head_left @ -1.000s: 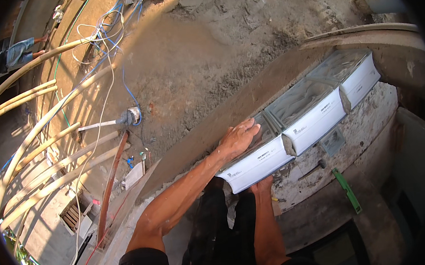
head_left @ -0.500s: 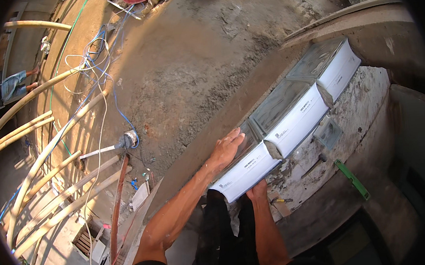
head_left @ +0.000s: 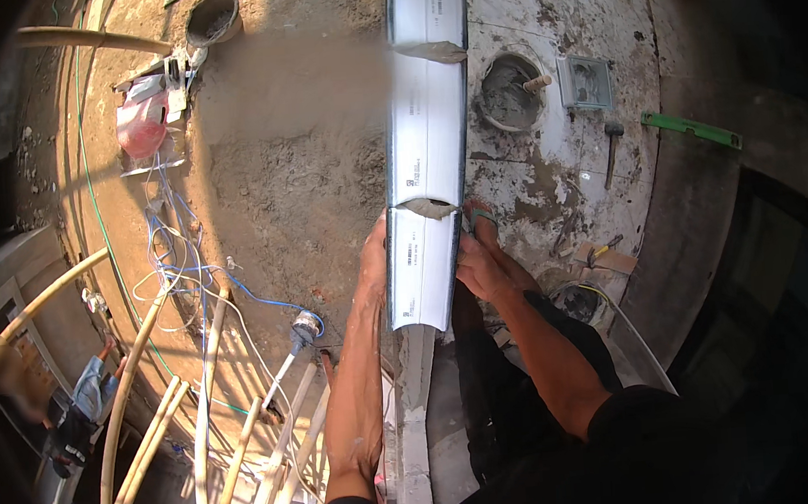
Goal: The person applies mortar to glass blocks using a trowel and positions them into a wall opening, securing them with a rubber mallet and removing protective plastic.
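A row of white-edged glass blocks runs up the middle of the head view, standing along the top of a narrow wall (head_left: 416,382). My left hand (head_left: 375,246) lies along the left face of the nearest glass block (head_left: 421,268), its fingertips hidden. On the opposite face my right hand (head_left: 482,267) presses with bent fingers, partly hidden by the block. Between them, the two hands hold this block. Grey mortar (head_left: 427,209) sits in the joint between it and the middle glass block (head_left: 428,129). A farther glass block (head_left: 427,7) continues the row.
Right of the row are a mortar bucket (head_left: 509,95), a loose glass block (head_left: 586,83), a hammer (head_left: 614,153) and a green level (head_left: 692,130). Left are tangled cables (head_left: 172,259), bamboo poles (head_left: 133,393), a red helmet-like object (head_left: 142,125) and another person (head_left: 90,391).
My view has turned, so the row now runs upright. My left hand has shifted from the block's glass face near the joint to its left side; my right hand has come up along the right side.
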### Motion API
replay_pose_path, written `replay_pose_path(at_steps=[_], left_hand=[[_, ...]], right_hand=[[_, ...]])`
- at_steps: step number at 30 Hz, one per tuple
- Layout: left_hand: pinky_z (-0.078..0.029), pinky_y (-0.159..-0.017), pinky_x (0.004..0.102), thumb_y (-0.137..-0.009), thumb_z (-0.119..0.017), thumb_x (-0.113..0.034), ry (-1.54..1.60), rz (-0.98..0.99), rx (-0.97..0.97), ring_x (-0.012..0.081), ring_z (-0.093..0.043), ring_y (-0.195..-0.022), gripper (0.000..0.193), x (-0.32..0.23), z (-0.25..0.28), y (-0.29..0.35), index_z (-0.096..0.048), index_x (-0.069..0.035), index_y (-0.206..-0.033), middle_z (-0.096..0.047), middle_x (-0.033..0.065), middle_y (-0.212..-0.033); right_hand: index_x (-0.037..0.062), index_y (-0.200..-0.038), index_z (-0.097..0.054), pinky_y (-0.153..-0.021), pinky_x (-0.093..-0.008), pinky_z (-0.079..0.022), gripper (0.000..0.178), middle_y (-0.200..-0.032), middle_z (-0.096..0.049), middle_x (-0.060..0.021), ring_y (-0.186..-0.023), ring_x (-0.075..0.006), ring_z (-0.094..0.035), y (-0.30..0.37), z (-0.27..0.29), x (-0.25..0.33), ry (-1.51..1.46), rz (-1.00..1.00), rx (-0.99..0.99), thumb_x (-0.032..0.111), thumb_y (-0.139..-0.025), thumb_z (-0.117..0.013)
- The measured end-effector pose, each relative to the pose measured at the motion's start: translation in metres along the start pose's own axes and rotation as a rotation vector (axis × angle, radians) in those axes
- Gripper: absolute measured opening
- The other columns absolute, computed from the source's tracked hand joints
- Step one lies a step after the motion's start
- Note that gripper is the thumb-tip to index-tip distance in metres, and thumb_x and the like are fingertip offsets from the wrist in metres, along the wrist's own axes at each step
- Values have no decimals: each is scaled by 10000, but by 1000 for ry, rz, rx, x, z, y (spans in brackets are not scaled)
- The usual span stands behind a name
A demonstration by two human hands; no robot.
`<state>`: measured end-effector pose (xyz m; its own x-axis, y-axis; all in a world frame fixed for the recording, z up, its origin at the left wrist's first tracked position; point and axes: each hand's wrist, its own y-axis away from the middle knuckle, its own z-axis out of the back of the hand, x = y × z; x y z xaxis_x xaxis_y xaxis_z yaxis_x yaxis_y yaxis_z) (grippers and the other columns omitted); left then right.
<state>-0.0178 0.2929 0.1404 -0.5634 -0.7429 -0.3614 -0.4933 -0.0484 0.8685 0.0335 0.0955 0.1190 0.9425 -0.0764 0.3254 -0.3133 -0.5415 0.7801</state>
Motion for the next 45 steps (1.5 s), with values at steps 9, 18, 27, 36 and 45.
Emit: replay_pose_path(at_steps=[9,18,27,36,45], left_hand=[[-626,-648,343,-1026,-451,-204,-61,-117,-134,208,-732,-758,355,6,16,2,-586,57,-1225,-721,138,-963],[-623,-676,318,-1035,-485,-235,-155,-242,-23,184,-722,-820,349,13,51,-6,-581,16,-1258,-704,98,-1014],[-624,-687,317,-1031,-493,-263,-251,-227,-66,180,-721,-815,382,10,86,-5,-555,9,-1292,-706,99,-1035],[-623,-669,315,-1030,-493,-269,-297,-175,-90,177,-719,-796,382,2,67,7,-558,8,-1284,-707,97,-1018],[-621,-652,312,-1029,-493,-276,-304,-160,-92,175,-717,-776,382,3,61,6,-560,7,-1277,-708,95,-1002]], right_hand=[[106,-1591,-209,-1112,-388,-284,866,-1551,-361,-143,-1396,-265,-341,7,-6,-6,156,24,-40,339,-900,-676],[55,-1584,-178,-1210,-405,-176,984,-1637,-206,-158,-1507,-307,-194,-7,1,-19,445,181,-108,507,-874,-686],[50,-1562,-260,-1218,-392,-177,1017,-1605,-279,-189,-1509,-320,-193,7,-9,0,639,144,-185,643,-833,-649],[65,-1563,-256,-1223,-424,-192,1142,-1603,-245,-227,-1495,-366,-219,7,-2,-11,491,176,-155,823,-766,-564],[33,-1542,-292,-1213,-409,-225,1079,-1580,-293,-233,-1481,-364,-255,9,1,-8,606,221,-181,791,-814,-533]])
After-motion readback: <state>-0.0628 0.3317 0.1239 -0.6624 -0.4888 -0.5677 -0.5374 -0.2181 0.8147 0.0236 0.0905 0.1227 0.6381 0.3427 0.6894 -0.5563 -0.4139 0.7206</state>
